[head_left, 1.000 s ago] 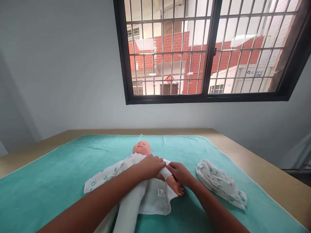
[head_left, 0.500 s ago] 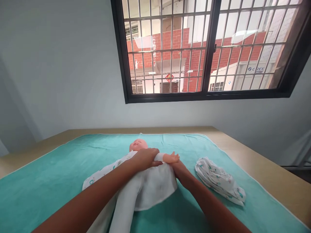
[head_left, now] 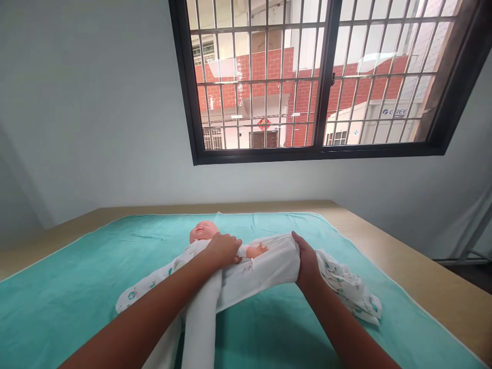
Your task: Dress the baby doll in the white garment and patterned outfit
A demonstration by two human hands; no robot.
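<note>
A baby doll (head_left: 203, 230) in white clothing lies on its back on a turquoise sheet (head_left: 96, 266). My left hand (head_left: 223, 250) is closed round the doll's sleeved arm near the shoulder, the grip partly hidden by the hand itself. The doll's small hand (head_left: 256, 250) sticks out to the right of it. My right hand (head_left: 307, 261) pinches the edge of a white garment (head_left: 265, 264), drawn out sideways from the doll's body behind and below that arm. A patterned white sleeve (head_left: 144, 287) spreads out on the doll's left-hand side in view.
Just right of my right hand lies a bunched patterned white cloth (head_left: 351, 289). The sheet covers most of a wooden table (head_left: 388, 241), whose rim shows along the back and right. Behind it rises a grey wall (head_left: 115, 128) with a barred window (head_left: 261, 87).
My right hand has left the spot by the doll's hand and moved right, pulling the white garment out with it. My left hand stays at the doll's arm.
</note>
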